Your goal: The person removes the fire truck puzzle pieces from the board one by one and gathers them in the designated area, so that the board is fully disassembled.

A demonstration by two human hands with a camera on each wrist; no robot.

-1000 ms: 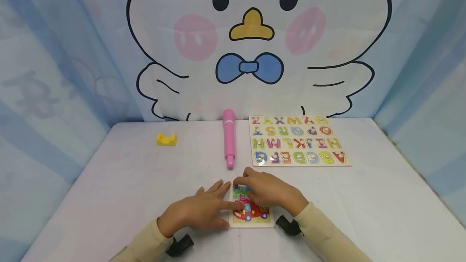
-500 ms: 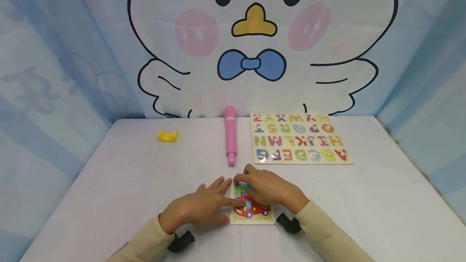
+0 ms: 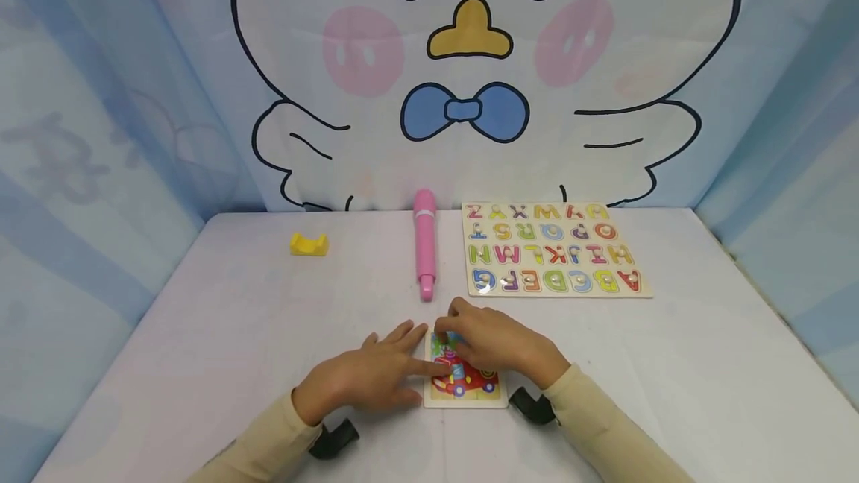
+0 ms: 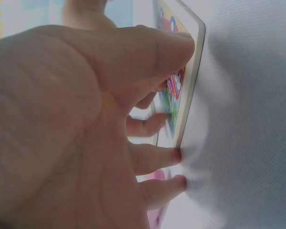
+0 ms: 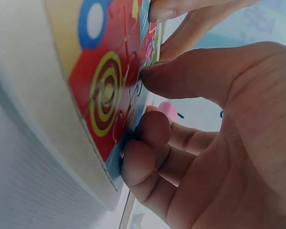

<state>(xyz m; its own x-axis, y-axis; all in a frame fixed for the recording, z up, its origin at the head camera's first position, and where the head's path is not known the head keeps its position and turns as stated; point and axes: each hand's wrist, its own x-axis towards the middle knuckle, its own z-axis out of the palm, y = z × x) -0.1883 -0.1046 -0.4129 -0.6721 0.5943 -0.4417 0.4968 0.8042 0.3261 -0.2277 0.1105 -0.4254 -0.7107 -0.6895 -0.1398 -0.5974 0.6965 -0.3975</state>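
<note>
Right grip (image 3: 499, 340) edged rightward, half-curled on puzzle (image 3: 470, 390), left grip (image 3: 372, 381) splayed

Left hand (image 3: 369, 380) splayed; right hand (image 3: 495, 340) curled.

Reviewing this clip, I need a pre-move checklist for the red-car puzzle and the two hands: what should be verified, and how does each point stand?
1. Puzzle lying flat on the table: ok.
2. Left hand touching the puzzle: ok, one finger reaches onto the picture.
3. Right hand in contact: ok, its thumb touches the picture.
4. Whole picture in sight: not ok, the right hand covers its upper right part.
5. Every piece seated: cannot tell, for that reason.
6. Pink stick and alphabet board apart from the puzzle: ok.
</note>
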